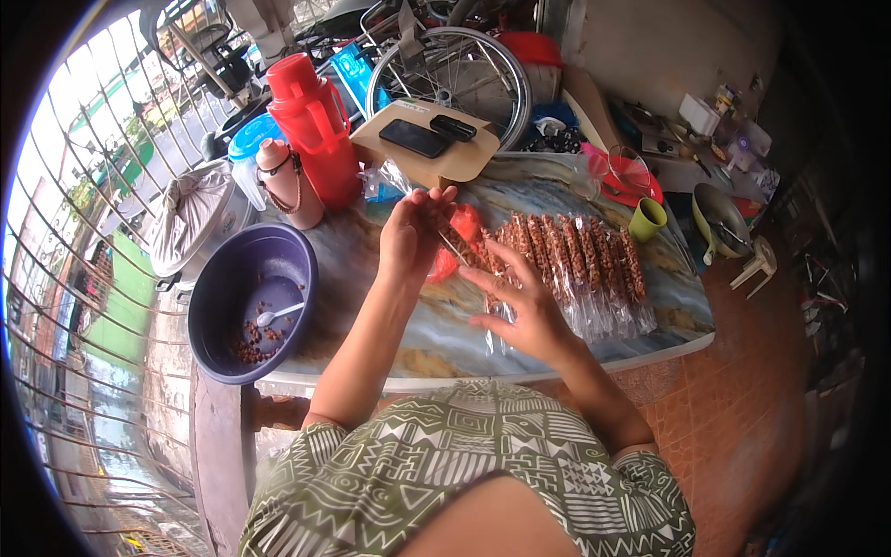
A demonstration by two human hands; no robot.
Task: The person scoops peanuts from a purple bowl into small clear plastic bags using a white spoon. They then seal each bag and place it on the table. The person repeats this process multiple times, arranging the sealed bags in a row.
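Note:
My left hand [412, 230] grips a narrow clear plastic bag of peanuts [454, 240], whose loose top sticks out past the fingers. Close to the bag's lower end is my right hand [518, 299], fingers spread; whether a fingertip touches the bag is hard to tell. A row of similar filled peanut bags [557, 254] lies side by side on the marbled table [418, 341], to the right. Behind the held bag sits a red plastic bag [465, 223], partly hidden. At the left, a purple basin [209, 306] contains some loose peanuts [254, 348] and a white plastic spoon [278, 315].
A red thermos [317, 139] and a pink bottle [285, 184] stand at the back left. Behind my hands, a cardboard box [445, 163] carries a dark smartphone [414, 138]. A green cup [647, 219] is near the right edge, by a red plate [630, 188].

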